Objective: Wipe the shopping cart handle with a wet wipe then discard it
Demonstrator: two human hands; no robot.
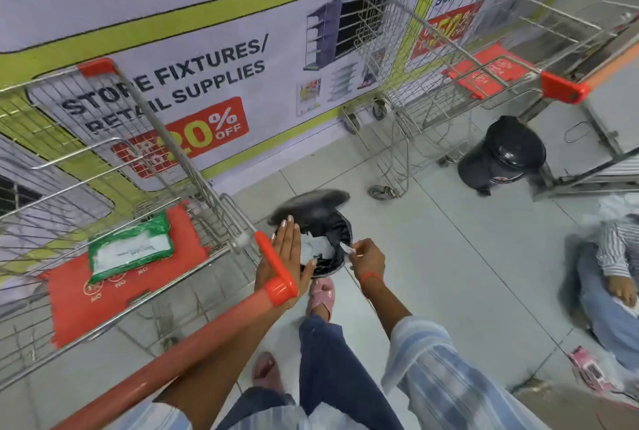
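- Grey tiled shop floor [449, 257] ran along a printed ad wall w/ wire trolleys parked against it; small black pedal bin w/ dark liner [337, 232] stood open just right of the nearest cart, lid [311, 203] tipped back.
- Left hand [287, 253] was flat, fingers wide & straight, beside the bin mouth, holding nothing.
- Right hand [368, 257] pinched a small white wet wipe [347, 250] at the bin's right rim; crumpled white wipes [316, 246] already lay inside.
- Long orange-red plastic cart handle [193, 333] ran lower left, so wiping looked done, discard underway.
- Risks, as I judged: wipe sat at the rim, not over the middle, so an early release could drop it on the floor or hang it on the liner.
- Pink-sandalled foot [321, 295] seemed to work the pedal; easing off could shut the lid on the hands.
- Green wipe pack [131, 250] lay in the cart's seat flap, well apart.
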